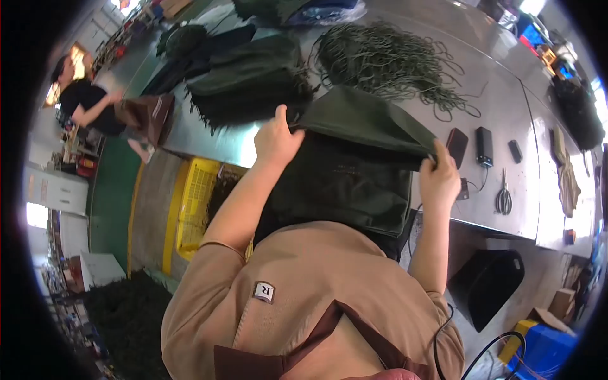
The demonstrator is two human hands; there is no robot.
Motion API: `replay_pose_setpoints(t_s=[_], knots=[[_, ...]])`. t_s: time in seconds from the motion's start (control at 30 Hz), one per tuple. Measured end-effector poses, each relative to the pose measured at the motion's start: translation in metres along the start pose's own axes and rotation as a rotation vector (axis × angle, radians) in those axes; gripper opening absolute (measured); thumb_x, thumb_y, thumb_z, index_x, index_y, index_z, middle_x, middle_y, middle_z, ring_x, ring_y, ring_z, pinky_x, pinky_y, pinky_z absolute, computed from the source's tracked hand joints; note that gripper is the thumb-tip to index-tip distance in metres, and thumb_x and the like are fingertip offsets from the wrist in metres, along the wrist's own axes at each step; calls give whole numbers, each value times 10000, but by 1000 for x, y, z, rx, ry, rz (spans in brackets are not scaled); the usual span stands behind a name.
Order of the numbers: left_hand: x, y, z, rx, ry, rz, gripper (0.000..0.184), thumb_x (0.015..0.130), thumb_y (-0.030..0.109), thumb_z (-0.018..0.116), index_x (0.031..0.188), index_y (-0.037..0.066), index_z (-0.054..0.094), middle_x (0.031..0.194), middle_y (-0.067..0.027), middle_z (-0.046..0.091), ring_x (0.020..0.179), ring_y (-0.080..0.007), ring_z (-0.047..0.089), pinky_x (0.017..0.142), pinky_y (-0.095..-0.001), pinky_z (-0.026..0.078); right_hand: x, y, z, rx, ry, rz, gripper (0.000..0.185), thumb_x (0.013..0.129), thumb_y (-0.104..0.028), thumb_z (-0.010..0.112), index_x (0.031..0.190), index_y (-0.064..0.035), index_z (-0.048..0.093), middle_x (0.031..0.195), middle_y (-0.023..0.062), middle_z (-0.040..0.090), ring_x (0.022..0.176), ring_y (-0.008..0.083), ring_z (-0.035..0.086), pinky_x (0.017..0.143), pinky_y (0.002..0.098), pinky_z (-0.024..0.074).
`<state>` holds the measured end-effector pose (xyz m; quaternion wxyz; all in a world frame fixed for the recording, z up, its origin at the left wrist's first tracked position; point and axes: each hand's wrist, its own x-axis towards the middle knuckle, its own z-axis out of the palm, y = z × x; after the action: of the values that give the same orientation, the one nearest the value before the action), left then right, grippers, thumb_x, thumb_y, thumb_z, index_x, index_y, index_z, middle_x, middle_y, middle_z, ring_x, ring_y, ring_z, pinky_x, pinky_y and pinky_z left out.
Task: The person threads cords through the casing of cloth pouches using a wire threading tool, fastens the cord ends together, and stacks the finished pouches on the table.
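A person's left hand (275, 140) is at the left corner of a dark green fabric flap (367, 120); its thumb and forefinger stand apart, the other fingers are partly hidden, so I cannot tell if this grip is clamped on the cloth. The right hand (441, 182) is at the opposite corner; its grip is closed on the edge of the flap, with thumb and fingers pressing the fabric between them. The flap is raised and slightly arched between both hands; under it lies a dark green fabric panel (342, 193), which has piped edges and faint small print, directly before the person's body, at the near edge of the metal worktop (221, 144).

Beyond the flap, a tangled heap of green cord (386, 57) is spread on the worktop; to the left of it lies a pile of dark green fabric (253, 66) with a fringed edge. On the right side lie a dark smartphone (456, 147), just beside the right hand, a black box-like device (484, 145) with a cable, a small black object (515, 151) and a pair of scissors (503, 199), their blades pointing away from the person; a yellow plastic crate (188, 215) stands at the left, below the worktop level; farther left, a co-worker (95, 104) in black holds a brown bag-like article (152, 117).
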<state>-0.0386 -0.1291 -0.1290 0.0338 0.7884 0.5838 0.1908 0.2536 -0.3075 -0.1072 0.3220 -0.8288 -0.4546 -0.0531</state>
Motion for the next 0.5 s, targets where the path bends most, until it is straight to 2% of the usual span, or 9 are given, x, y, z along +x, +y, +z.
replay_pose_setpoints(t_s=[0.13, 0.2, 0.23, 0.27, 0.33, 0.4, 0.43, 0.47, 0.5], knots=[[26, -21, -12, 21, 209, 129, 479, 789, 235, 722, 1224, 71, 605, 825, -161, 704, 740, -327, 687, 655, -420, 541, 9, -3, -23, -94, -6, 54, 403, 858, -107, 595, 1252, -132, 673, 1000, 168, 720, 855, 313, 712, 763, 405, 552], [45, -14, -48, -608, 63, -113, 384, 796, 171, 679, 1168, 79, 676, 775, -149, 688, 687, -271, 674, 636, -364, 523, 20, -13, -43, 56, -144, 118, 385, 867, -91, 591, 1237, -124, 690, 985, 165, 729, 814, 266, 712, 738, 353, 543], [48, -16, -63, -613, 126, -77, 358, 800, 149, 659, 1150, 83, 693, 763, -141, 686, 670, -258, 668, 629, -349, 513, 24, -15, -49, 122, -46, 17, 373, 868, -69, 594, 1225, -112, 695, 975, 174, 726, 827, 315, 706, 753, 398, 547], [50, -19, -82, -610, 196, -44, 338, 804, 127, 640, 1132, 87, 711, 750, -132, 684, 653, -244, 662, 621, -334, 503, 26, -31, -69, 67, -45, -13, 395, 844, -36, 603, 1221, -112, 695, 1016, 162, 727, 883, 318, 711, 773, 387, 547], [31, -16, -114, -574, 277, -84, 325, 812, 115, 630, 1127, 86, 703, 742, -130, 680, 636, -253, 654, 619, -344, 499, 28, -46, -90, -15, 99, -417, 438, 788, 10, 615, 1201, -111, 701, 941, 151, 708, 821, 323, 690, 728, 391, 531], [14, -33, -129, -23, 182, 334, 317, 815, 107, 622, 1121, 77, 696, 746, -128, 683, 623, -256, 645, 615, -346, 492, 30, -57, -104, -105, -146, -485, 488, 729, 52, 610, 1183, -100, 706, 832, 150, 646, 729, 325, 647, 676, 412, 506], [10, -41, -143, -11, 204, 310, 317, 815, 107, 622, 1121, 77, 696, 746, -128, 683, 623, -256, 645, 615, -346, 492, 37, -47, -100, -26, -189, -517, 511, 703, 84, 583, 1167, -87, 710, 743, 155, 555, 656, 319, 594, 638, 415, 476], [9, -46, -164, -130, 70, 196, 325, 820, 69, 604, 1133, 58, 690, 818, -109, 697, 716, -233, 666, 672, -334, 503, 44, -53, -105, 49, -327, -411, 490, 711, 104, 547, 1147, -47, 711, 808, 152, 638, 726, 267, 662, 672, 362, 502], [15, -50, -178, -252, -63, 90, 335, 825, 32, 587, 1145, 40, 684, 891, -90, 710, 808, -209, 687, 730, -321, 513, 53, -49, -100, 159, -305, -423, 468, 733, 105, 534, 1148, -26, 707, 869, 153, 674, 773, 229, 676, 702, 337, 509]])
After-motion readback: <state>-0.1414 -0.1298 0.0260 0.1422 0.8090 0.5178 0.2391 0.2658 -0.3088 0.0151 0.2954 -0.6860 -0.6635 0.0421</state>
